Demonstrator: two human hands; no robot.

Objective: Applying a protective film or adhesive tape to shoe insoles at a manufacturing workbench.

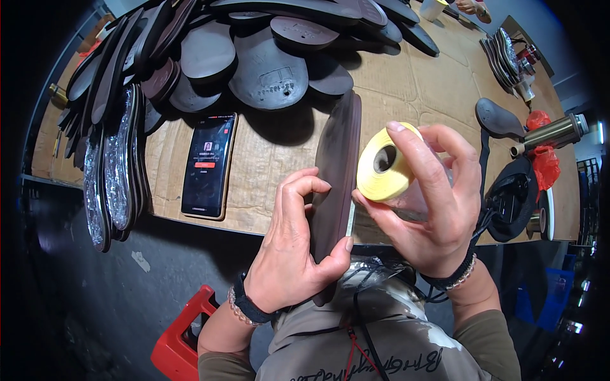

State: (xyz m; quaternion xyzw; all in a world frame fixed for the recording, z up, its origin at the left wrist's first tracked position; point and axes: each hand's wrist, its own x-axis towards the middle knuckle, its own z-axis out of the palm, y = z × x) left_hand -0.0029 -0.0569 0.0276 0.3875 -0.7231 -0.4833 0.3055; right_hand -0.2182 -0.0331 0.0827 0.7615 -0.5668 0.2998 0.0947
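Note:
My left hand (289, 254) grips a dark brown shoe sole (335, 159), held upright on its edge just above the near table edge. My thumb presses a pale strip of tape (350, 219) against the sole's right edge. My right hand (432, 203) holds a roll of yellow tape (384, 166) beside the sole, with the index finger curled over the roll's top. The tape runs from the roll down to the sole's edge.
A cardboard-covered table (406, 82) carries a heap of dark soles (267, 70) at the back and a phone with a lit screen (208, 165). Clear-wrapped soles (114, 171) hang over the left edge. A metal flask (553, 133), red bag (545, 162) and red stool (181, 343) are nearby.

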